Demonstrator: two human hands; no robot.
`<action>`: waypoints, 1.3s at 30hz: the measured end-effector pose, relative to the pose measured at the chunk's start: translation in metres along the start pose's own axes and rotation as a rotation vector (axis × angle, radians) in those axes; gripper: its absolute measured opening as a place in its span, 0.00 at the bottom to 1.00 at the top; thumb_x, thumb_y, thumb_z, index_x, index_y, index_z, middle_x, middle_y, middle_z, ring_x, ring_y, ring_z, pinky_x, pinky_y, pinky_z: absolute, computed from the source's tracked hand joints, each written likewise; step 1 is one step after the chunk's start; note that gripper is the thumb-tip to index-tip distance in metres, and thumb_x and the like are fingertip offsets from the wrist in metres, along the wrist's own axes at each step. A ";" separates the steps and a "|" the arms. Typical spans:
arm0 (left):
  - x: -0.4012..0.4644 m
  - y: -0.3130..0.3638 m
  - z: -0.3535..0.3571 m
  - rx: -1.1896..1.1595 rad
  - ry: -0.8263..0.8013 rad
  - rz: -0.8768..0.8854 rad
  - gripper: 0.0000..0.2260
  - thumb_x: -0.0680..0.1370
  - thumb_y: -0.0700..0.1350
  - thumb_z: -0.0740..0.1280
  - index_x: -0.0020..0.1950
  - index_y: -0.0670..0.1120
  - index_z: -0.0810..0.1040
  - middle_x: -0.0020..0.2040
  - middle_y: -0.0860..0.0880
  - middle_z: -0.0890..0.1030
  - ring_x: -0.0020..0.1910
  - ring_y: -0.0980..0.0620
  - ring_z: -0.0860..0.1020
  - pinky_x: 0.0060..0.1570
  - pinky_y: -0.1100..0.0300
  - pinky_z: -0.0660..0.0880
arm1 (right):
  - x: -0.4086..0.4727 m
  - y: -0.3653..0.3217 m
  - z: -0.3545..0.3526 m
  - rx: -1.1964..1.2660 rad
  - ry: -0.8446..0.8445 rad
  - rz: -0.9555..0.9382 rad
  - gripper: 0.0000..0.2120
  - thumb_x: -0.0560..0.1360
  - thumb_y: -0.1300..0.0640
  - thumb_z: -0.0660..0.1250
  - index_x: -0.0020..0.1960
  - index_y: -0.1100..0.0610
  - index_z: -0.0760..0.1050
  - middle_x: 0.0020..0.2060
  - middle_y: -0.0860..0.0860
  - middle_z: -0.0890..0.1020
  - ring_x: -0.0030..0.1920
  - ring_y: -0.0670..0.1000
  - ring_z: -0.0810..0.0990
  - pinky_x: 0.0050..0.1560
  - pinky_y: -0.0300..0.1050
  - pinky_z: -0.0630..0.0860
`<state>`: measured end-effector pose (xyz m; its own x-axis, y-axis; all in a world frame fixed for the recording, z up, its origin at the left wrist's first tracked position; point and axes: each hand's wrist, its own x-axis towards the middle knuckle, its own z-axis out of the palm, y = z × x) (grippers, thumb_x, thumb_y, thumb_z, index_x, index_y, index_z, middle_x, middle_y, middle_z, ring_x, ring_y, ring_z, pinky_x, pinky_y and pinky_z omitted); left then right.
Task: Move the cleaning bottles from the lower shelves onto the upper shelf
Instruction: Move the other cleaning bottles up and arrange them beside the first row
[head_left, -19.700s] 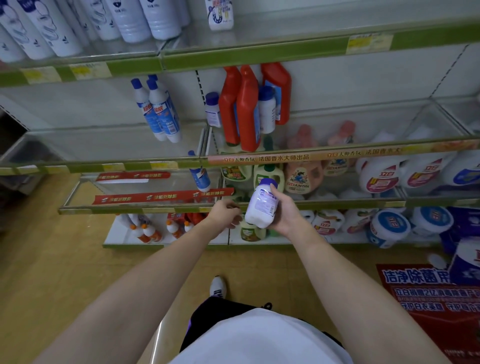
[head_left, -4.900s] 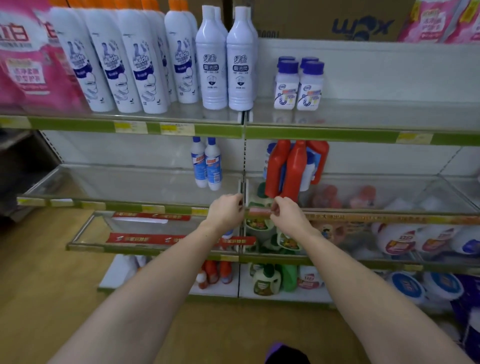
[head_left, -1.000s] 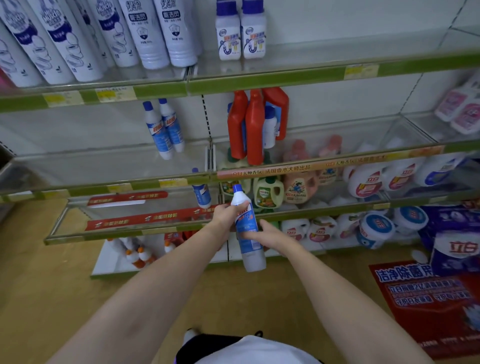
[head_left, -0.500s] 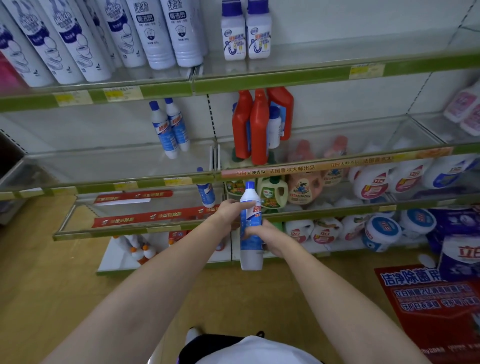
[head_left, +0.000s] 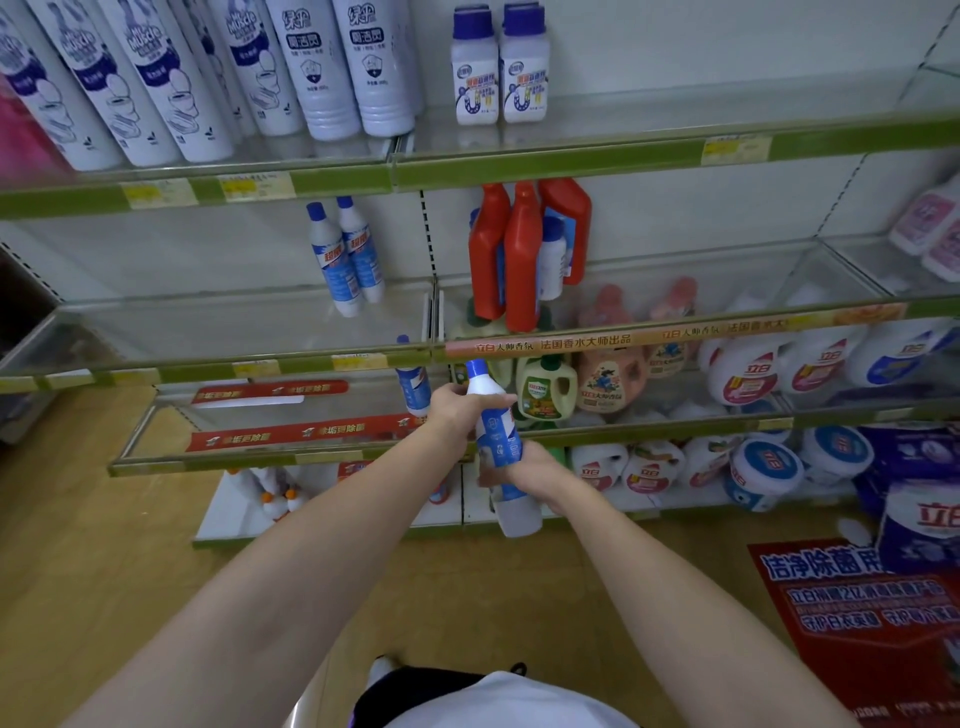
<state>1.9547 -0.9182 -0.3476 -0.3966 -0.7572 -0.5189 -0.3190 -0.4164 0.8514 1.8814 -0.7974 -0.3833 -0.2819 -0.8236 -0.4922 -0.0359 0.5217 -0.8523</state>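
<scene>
While both hands' fingers (head_left: 501, 400) grip the blue-capped bottle (head_left: 498, 441), a glass shelf rail (head_left: 675, 332) crosses above.

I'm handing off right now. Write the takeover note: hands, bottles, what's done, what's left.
Left hand grips the blue-capped bottle near its neck; right hand holds its lower body, in front of the lower shelves.
Done: two small purple-capped bottles stand on the upper shelf.
Left: shelve the held bottle, then the two matching bottles one shelf below and another lower still.
</scene>
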 end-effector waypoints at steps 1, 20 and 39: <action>0.001 0.000 0.000 -0.005 -0.007 -0.005 0.40 0.60 0.47 0.85 0.68 0.41 0.73 0.53 0.43 0.84 0.48 0.45 0.84 0.53 0.46 0.82 | 0.000 0.001 -0.001 0.022 0.009 0.012 0.10 0.73 0.54 0.75 0.51 0.53 0.78 0.48 0.52 0.85 0.48 0.51 0.84 0.51 0.50 0.82; -0.007 0.040 0.008 0.064 0.159 0.176 0.30 0.55 0.65 0.82 0.49 0.50 0.80 0.44 0.50 0.86 0.43 0.48 0.85 0.48 0.47 0.83 | 0.011 -0.025 -0.004 -0.237 0.103 -0.082 0.37 0.56 0.45 0.84 0.61 0.50 0.76 0.54 0.49 0.83 0.55 0.53 0.82 0.58 0.55 0.80; -0.044 0.120 0.021 -0.040 -0.024 0.462 0.19 0.67 0.46 0.82 0.55 0.46 0.82 0.50 0.47 0.86 0.45 0.49 0.86 0.45 0.53 0.83 | -0.013 -0.094 -0.058 0.087 0.195 -0.258 0.17 0.70 0.68 0.71 0.56 0.57 0.77 0.50 0.53 0.82 0.53 0.54 0.79 0.50 0.46 0.75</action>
<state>1.9158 -0.9248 -0.2244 -0.5093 -0.8563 -0.0860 -0.0711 -0.0576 0.9958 1.8326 -0.8234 -0.2864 -0.4529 -0.8635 -0.2218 -0.0508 0.2734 -0.9606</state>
